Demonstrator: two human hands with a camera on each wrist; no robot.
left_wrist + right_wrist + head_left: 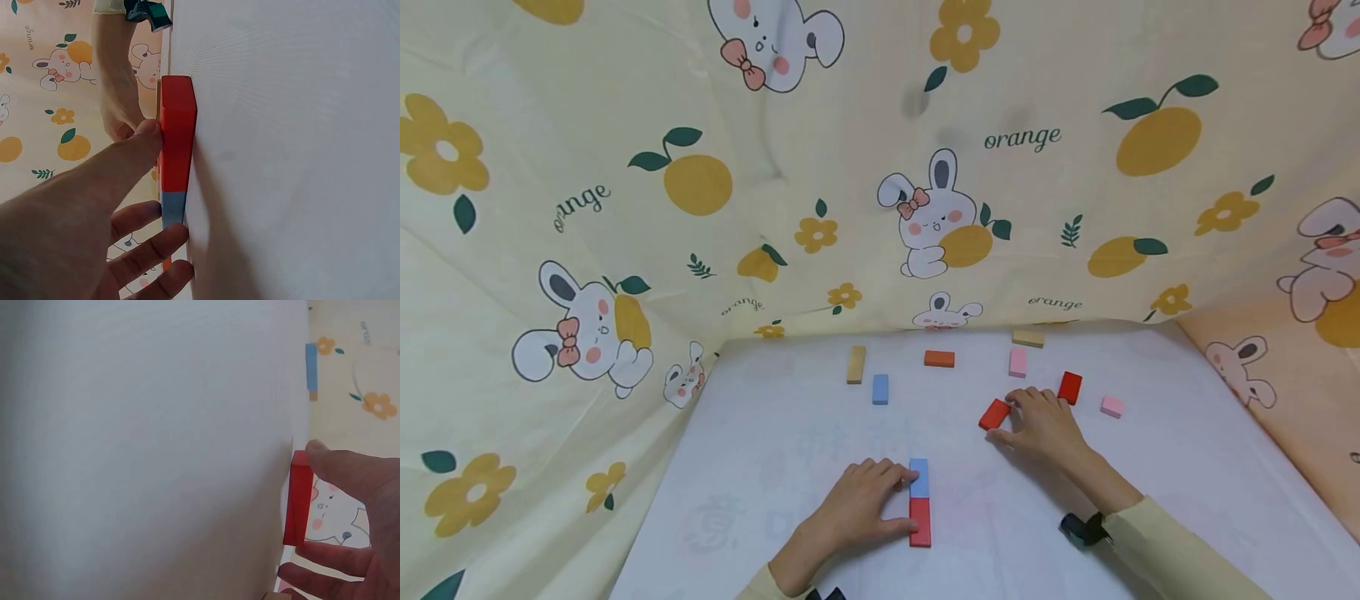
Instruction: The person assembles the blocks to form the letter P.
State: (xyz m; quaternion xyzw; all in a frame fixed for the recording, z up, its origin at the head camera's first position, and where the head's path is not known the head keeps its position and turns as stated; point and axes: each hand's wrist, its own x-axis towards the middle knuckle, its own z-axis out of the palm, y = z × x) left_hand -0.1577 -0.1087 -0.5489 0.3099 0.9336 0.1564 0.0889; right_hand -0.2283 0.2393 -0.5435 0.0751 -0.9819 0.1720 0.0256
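Note:
Two blocks lie end to end in a line on the white tabletop: a red block [920, 523] at the near end and a blue block [919, 478] beyond it. My left hand [857, 508] is at their left side, its thumb touching the red one and a fingertip on the blue one. Farther right, my right hand [1043, 427] pinches another red block [994, 414], thumb at one end and fingers at the other. In the right wrist view this red block [299, 500] stands close over the table surface.
Beyond the hands lie a tan block [856, 365], a blue block [881, 389], an orange block [939, 358], pink blocks [1017, 362], another tan block [1028, 338] and a red block [1070, 387] by the right hand. A printed cloth [850, 167] hangs behind the table.

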